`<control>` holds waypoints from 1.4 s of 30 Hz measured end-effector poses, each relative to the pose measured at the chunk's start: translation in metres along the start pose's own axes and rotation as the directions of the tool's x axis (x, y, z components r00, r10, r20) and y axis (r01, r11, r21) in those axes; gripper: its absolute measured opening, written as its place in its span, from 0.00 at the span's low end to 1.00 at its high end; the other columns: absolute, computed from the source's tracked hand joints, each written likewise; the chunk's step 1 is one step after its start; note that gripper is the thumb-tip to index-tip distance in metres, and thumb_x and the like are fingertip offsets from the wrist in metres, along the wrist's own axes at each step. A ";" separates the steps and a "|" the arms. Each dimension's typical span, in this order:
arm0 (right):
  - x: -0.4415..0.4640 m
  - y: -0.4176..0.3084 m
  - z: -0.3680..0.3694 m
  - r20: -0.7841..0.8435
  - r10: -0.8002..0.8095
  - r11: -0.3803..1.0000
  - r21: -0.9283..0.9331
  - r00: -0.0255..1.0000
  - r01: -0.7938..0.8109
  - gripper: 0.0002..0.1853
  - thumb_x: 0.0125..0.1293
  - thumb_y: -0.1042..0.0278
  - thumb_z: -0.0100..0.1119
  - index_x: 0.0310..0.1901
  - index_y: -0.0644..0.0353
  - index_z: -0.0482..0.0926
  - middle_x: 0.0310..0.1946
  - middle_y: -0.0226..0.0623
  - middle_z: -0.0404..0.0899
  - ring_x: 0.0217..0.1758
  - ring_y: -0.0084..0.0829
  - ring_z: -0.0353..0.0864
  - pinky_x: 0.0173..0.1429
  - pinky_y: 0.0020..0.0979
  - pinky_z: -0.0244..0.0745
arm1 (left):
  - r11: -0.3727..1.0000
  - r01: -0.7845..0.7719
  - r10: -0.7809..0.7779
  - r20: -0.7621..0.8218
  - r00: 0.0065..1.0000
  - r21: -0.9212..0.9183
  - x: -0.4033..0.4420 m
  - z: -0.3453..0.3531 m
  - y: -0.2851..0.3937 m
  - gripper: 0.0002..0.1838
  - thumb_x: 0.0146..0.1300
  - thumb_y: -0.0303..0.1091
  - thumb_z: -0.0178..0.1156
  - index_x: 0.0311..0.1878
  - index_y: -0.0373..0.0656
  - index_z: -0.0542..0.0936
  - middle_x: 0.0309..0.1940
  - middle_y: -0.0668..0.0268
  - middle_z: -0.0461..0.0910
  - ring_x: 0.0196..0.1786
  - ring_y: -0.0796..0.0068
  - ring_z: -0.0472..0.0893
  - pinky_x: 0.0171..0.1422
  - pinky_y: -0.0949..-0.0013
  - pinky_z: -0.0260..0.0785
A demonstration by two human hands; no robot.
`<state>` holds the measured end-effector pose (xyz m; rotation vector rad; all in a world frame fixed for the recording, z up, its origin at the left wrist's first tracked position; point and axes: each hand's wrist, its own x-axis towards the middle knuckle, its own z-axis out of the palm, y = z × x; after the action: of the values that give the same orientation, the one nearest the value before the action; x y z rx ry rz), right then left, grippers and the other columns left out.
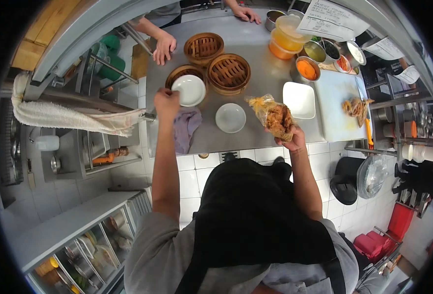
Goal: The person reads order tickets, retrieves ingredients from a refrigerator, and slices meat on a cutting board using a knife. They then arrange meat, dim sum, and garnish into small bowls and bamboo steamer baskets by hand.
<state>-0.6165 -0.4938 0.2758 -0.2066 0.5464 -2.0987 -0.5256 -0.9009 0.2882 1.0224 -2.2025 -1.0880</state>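
1. Bagged food [279, 119], browned and wrapped in clear plastic, is right of centre in the head view, near the lower edge of the tabletop [265, 68]. The right hand [294, 139] grips it from below, fingers curled around the plastic.
2. At centre left, the left hand [167, 102] has its fingers closed at the rim of a white bowl [190, 89], apparently pinching it. The bowl overlaps the lowest of three bamboo steamers [229, 73]; whether it rests there, I cannot tell.
3. As for what looks done, a second white bowl [230, 118] and a square white dish [299, 100] are set out either side of the bag, and browned pieces [356, 110] lie unwrapped on the cutting board [334, 103] at right, near an orange handle [368, 131].
4. What looks undone is the unwrapping: the held food is inside its plastic, the gathered end pointing to the upper left. Whether that end is tied is unclear.
5. Judged from this layout, the work seems partway along. The steamers' contents cannot be made out; a co-worker's hand [164, 48] rests beside them, upper left.
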 end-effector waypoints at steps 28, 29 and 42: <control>-0.018 0.015 0.006 -0.024 -0.063 0.997 -0.056 0.998 0.062 0.48 0.53 0.62 0.65 0.73 0.50 0.47 0.65 0.48 0.61 0.56 0.50 0.77 0.30 0.37 0.84 | 0.948 -0.308 0.240 0.453 0.859 0.082 -0.087 0.073 0.025 0.07 0.45 0.25 0.59 0.28 0.33 0.75 0.24 0.45 0.78 0.33 0.44 0.80 0.39 0.53 0.72; -0.019 0.016 0.005 -0.024 -0.068 0.996 -0.053 0.997 0.066 0.48 0.53 0.62 0.65 0.73 0.50 0.47 0.65 0.48 0.61 0.56 0.50 0.77 0.30 0.37 0.84 | 0.947 -0.314 0.247 0.459 0.853 0.074 -0.086 0.072 0.027 0.07 0.44 0.25 0.59 0.28 0.32 0.75 0.22 0.45 0.78 0.32 0.44 0.80 0.39 0.54 0.71; -0.016 0.021 -0.002 -0.010 -0.060 0.998 -0.033 0.998 0.059 0.44 0.56 0.64 0.61 0.73 0.48 0.48 0.66 0.47 0.61 0.58 0.51 0.75 0.31 0.33 0.82 | 0.831 -0.445 0.276 0.447 0.851 0.333 -0.081 0.070 0.048 0.08 0.47 0.29 0.57 0.28 0.32 0.76 0.28 0.40 0.78 0.35 0.40 0.79 0.42 0.50 0.71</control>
<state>-0.5920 -0.4899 0.2657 -0.2332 0.5884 -2.1507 -0.5437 -0.7852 0.2804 0.5136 -2.8947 -0.6763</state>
